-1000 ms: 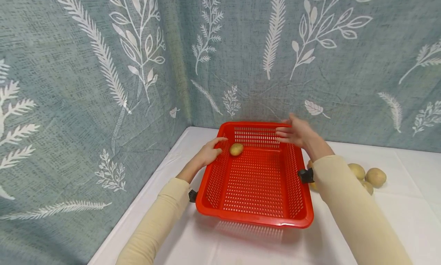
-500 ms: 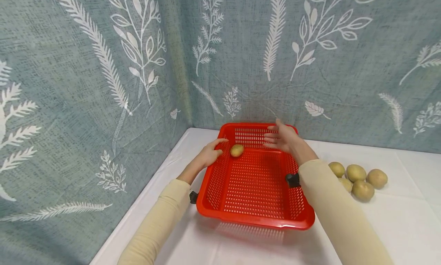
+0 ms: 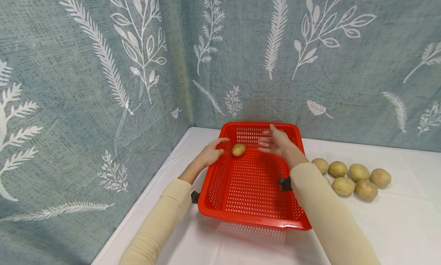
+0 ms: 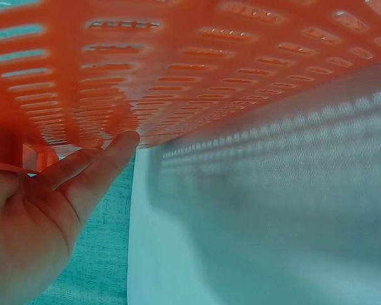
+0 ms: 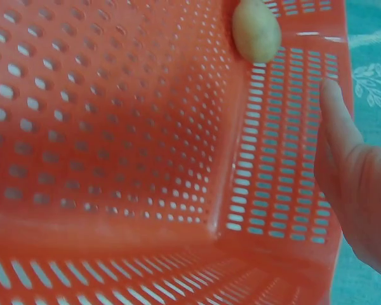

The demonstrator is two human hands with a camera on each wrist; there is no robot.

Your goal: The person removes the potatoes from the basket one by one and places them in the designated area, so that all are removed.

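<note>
A red plastic basket [image 3: 255,221] with slotted walls stands on the white-covered table. My left hand [image 3: 211,153] grips its left rim; in the left wrist view, the fingers [image 4: 95,181] lie along the outside of the wall. My right hand [image 3: 277,142] hovers over the basket's far right part, holding nothing, fingers spread and pointing left. One potato [image 3: 238,149] lies inside at the far left corner. The right wrist view shows that potato [image 5: 256,32] beyond the extended right hand [image 5: 355,171]. Black wrist devices sit under both wrists.
Several more potatoes [image 3: 358,173] lie grouped on the table to the right of the basket, some partly behind my right sleeve [image 3: 327,211]. A grey-green curtain [image 3: 248,46] with white leaf prints hangs behind and to the left.
My right hand has moved left, from over the basket's right rim to above its inside. More potatoes show past the right arm. The left hand stays at the rim.
</note>
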